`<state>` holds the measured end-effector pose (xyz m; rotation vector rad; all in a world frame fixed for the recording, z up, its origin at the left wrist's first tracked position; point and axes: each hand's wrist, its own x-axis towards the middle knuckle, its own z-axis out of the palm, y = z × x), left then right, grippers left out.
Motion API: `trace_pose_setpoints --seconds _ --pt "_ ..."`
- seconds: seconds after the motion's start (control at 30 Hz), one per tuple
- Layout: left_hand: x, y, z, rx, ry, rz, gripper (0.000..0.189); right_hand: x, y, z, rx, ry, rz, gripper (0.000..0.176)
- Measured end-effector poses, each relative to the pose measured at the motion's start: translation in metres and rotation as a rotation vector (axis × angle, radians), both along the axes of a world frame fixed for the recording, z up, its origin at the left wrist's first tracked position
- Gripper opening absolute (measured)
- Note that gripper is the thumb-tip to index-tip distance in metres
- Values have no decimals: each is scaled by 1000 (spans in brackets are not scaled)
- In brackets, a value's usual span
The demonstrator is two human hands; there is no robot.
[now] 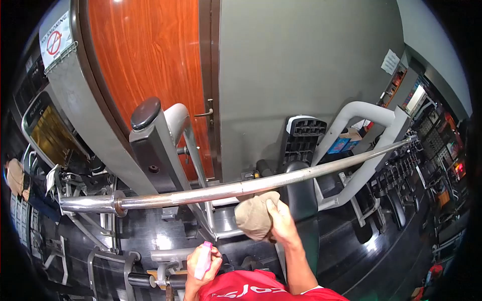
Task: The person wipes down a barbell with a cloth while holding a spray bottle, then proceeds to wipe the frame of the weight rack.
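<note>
My right hand (284, 227) grips a beige cloth (254, 214), bunched up with the thumb on top. The cloth lies right at the underside of a long shiny barbell bar (241, 188), overlapping its lower edge in this view. Low in front of my red shirt, my left hand (215, 262) is closed round a narrow pink-and-white object (203, 263) shaped like a spray bottle's head; its lower part is hidden by the fingers. The bar rests across a grey bench-press frame (170, 150), above a dark padded bench (301, 195).
A wooden door (145, 60) with a metal handle (205, 114) stands behind the frame, beside a grey wall (301, 55). At left are gym machines and a person partly in view (30, 188). Dumbbell racks (401, 168) line the right side.
</note>
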<state>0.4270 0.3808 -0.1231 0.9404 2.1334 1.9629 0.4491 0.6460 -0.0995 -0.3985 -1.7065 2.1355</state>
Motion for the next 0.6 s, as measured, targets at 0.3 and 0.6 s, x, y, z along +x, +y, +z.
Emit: trace_pose_setpoints --seconds 0.3,0.6 --pt "-9 -3 -1 82 -50 26 25 33 8 123 290 1 108 30" --pt "-20 -14 -5 78 -78 -41 22 -55 31 158 367 302 -85 33"
